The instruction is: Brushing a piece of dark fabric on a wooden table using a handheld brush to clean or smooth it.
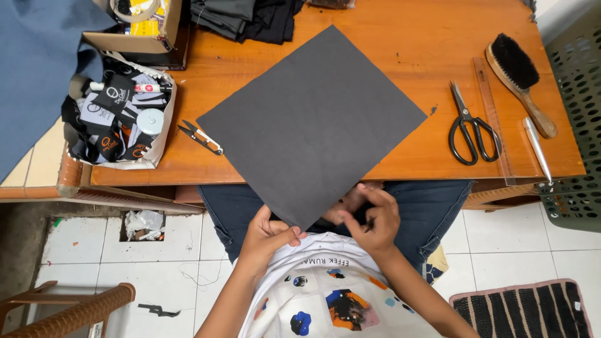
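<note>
I am sitting at a low orange-brown wooden table [400, 56] over a white tiled floor [519, 238], looking down at my lap. My left hand [266, 235] is closing thumb over fingers on the near corner of a square sheet of dark grey fabric [313, 122], pinching it just below the table's near edge. My right hand [374, 219] is curling beside it, just right of that same corner, fingers bent inward and touching the sheet's near right edge; I cannot tell whether it is really gripping. The sheet is lying like a diamond across the middle of the table, its near corner hanging off over my blue jeans [432, 206].

Left of the sheet, small black-handled thread snips [200, 138] are resting on the wood, and beyond them an open white bag of black and white labels [119, 119] is standing at the left edge. Far left, a cardboard box [141, 28] is sitting beside folded dark cloth [247, 17]. On the right, black-handled scissors [469, 128] are lying next to a clear plastic ruler [494, 119], with a wooden brush with black bristles [519, 78] and a silver metal pen-like tool [537, 149] further right. A green perforated plastic basket [579, 125] is standing past the table's right end.
</note>
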